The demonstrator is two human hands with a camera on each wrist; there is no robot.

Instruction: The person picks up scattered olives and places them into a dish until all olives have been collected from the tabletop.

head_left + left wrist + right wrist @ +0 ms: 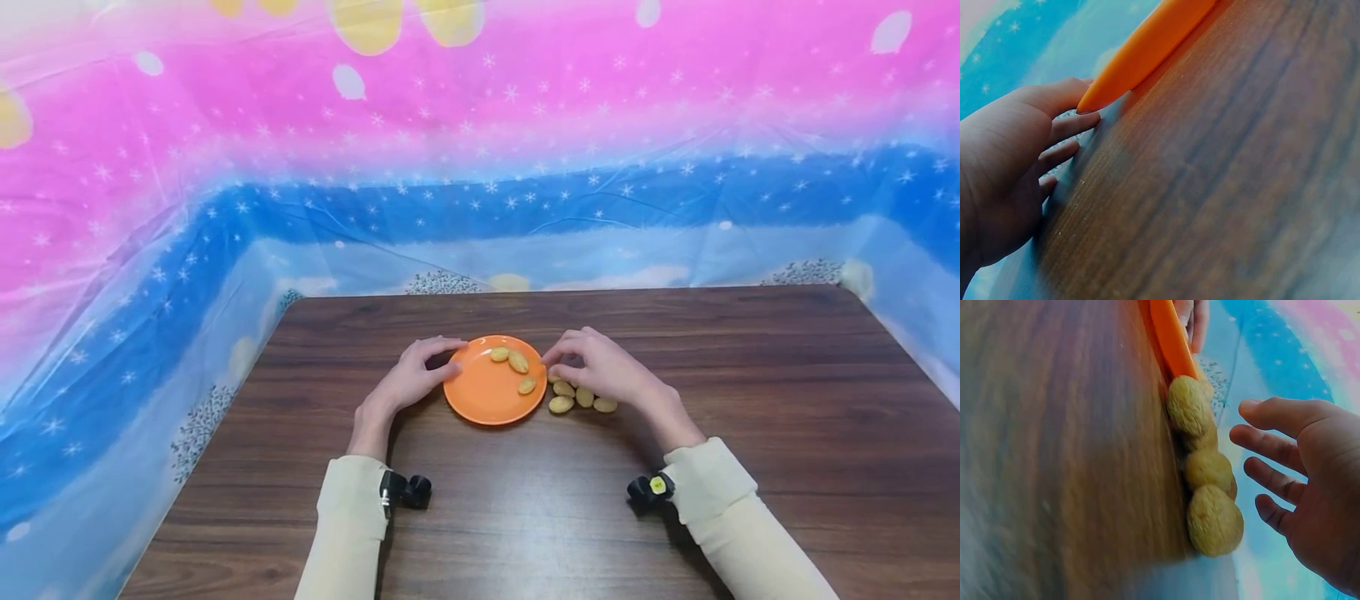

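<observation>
An orange plate [483,398] lies on the table, with three small, wrinkled yellow-brown ovals, like little potatoes [518,362], toward its right side. At the plate's left rim, my left hand [408,379] holds the edge, thumb over the rim and fingers along its far side. My right hand [603,365] hovers above several more of these potatoes [1215,520] heaped right beside the plate. Its fingertips [551,357] are near the plate's right rim. In the right wrist view nothing shows between thumb and fingers, which are loosely spread.
The dark wood table [495,517] ends at a far edge just beyond the plate. A pink and blue patterned cloth [480,200] hangs behind it and along the left side. Small black cameras [408,490] sit at both wrists, by the pale sleeve cuffs.
</observation>
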